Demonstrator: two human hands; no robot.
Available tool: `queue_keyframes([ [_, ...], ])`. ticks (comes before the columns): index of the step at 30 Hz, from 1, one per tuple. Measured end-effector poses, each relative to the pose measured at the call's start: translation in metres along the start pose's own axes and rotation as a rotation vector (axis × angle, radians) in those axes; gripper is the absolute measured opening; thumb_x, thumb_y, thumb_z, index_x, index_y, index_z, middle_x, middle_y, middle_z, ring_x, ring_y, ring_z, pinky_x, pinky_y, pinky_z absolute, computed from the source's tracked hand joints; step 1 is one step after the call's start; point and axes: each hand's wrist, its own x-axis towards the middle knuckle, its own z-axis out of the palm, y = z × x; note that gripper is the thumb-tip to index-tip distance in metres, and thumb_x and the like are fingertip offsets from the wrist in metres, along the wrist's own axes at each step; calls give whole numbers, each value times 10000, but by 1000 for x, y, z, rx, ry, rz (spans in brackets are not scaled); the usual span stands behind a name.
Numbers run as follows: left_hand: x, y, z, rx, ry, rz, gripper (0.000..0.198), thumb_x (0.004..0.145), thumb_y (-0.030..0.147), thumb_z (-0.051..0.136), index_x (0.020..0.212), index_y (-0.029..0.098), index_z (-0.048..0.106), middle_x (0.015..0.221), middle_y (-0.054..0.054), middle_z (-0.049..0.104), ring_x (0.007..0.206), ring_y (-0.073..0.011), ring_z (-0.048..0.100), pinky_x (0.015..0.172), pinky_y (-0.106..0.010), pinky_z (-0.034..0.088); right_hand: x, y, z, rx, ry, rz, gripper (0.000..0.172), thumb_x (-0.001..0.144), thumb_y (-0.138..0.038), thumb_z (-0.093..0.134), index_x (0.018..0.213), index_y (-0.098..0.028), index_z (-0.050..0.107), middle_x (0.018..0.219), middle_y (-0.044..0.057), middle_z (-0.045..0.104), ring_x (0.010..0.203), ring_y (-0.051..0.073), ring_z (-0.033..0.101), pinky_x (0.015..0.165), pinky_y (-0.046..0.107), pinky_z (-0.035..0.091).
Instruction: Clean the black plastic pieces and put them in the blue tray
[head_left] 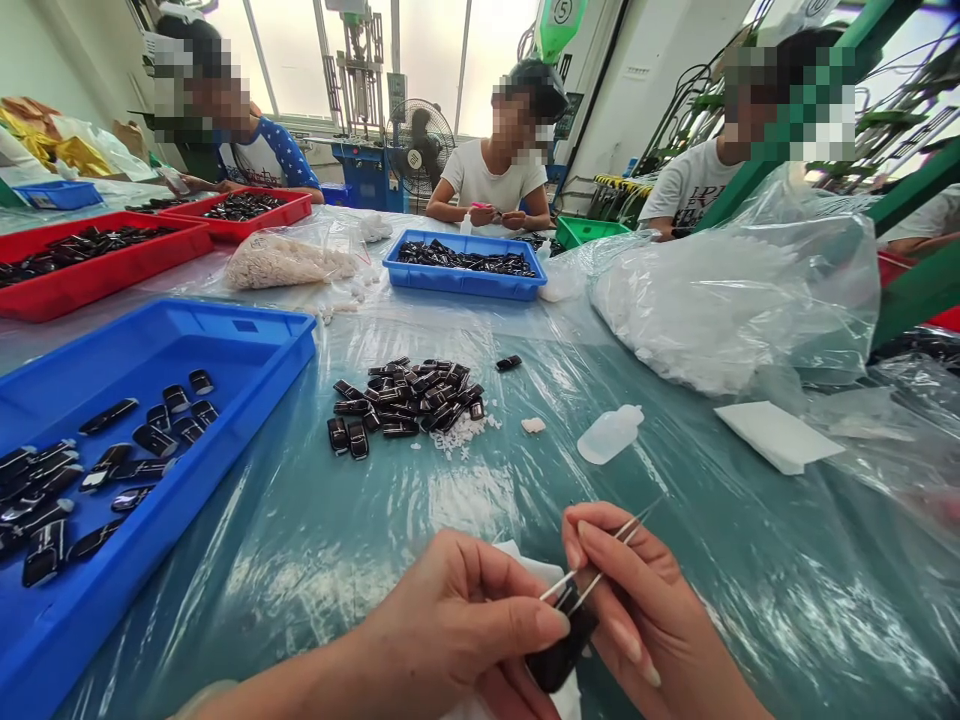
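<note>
Near the bottom of the view, my left hand point(457, 620) is closed on a small glossy black plastic piece point(556, 650), thumb on top of it. My right hand point(645, 600) pinches a pair of thin metal tweezers point(628, 530). The two prongs slant down to the black piece and stand apart over its upper end; whether they grip anything is too small to tell. Under both hands lies a white cloth or paper point(525, 560), mostly hidden. Ahead of my hands is a pile of similar black pieces point(409, 395), with small white bits point(461, 437) beside it.
A blue tray point(281, 345) with black pieces stands at left. A translucent bottle point(609, 435) and a folded white sheet point(776, 435) lie at right, before a large plastic bag point(720, 300). Farther back are a blue tray point(465, 283), red trays point(105, 285) and several people seated.
</note>
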Motion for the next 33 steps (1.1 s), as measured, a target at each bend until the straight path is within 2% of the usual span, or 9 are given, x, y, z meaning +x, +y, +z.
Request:
queue_keyframes([
  [11, -2, 5, 1, 16, 7, -41, 224, 693, 281, 675, 766, 70, 687, 516, -27, 604, 458, -118, 622, 406, -142, 462, 4, -4, -2, 51, 13, 6, 149, 581, -232, 782, 661, -166, 676, 529, -37, 609, 220, -29, 315, 244, 85, 312],
  [22, -2, 6, -1, 72, 23, -54, 283, 638, 320, 703, 733, 54, 695, 510, -47, 612, 411, -112, 595, 375, -152, 461, 9, -8, -9, 29, -9, 1, 143, 603, -251, 777, 678, -170, 686, 552, -23, 627, 215, -42, 355, 248, 55, 235],
  [26, -2, 9, -3, 88, 25, -45, 276, 635, 313, 701, 720, 49, 693, 559, -67, 628, 420, -110, 603, 372, -141, 454, 10, -10, -11, 13, -11, -28, 147, 605, -260, 777, 683, -171, 690, 557, -18, 632, 221, -44, 358, 256, 58, 236],
  [33, -3, 12, -4, 117, 16, -50, 266, 635, 312, 696, 694, 53, 687, 513, -50, 601, 418, -116, 603, 365, -138, 441, 9, -6, -12, -30, -22, -114, 123, 630, -266, 762, 709, -198, 696, 565, -22, 630, 240, -27, 409, 278, 63, 266],
])
